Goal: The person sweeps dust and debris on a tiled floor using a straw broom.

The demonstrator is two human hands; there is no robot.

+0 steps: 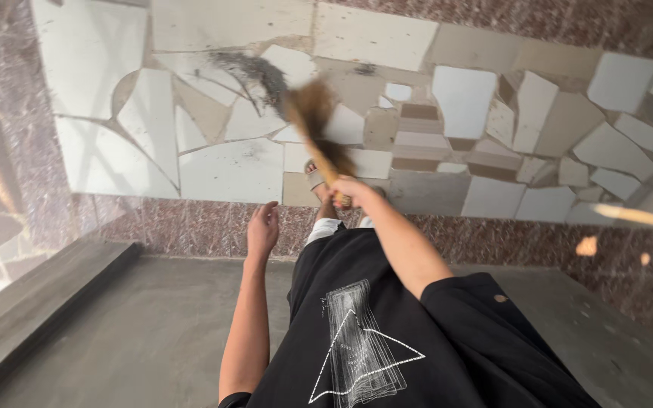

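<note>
Right grip (348,189), near the frame centre, is wrapped tight around the handle of a short grass broom (313,125). Its blurred bristle head extends toward the upper centre, over a dark dust patch (247,72) on the mosaic tile floor (462,98). Left grip (263,227) hangs free just left of centre, fingers loosely spread, holding nothing. One sandalled foot (314,177) shows beside the broom handle, below the bristles.

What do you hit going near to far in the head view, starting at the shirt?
Black printed shirt → left hand, open and empty → right hand gripping the broom handle → sandalled foot → blurred broom head → dark dust pile on the broken-tile floor.
</note>
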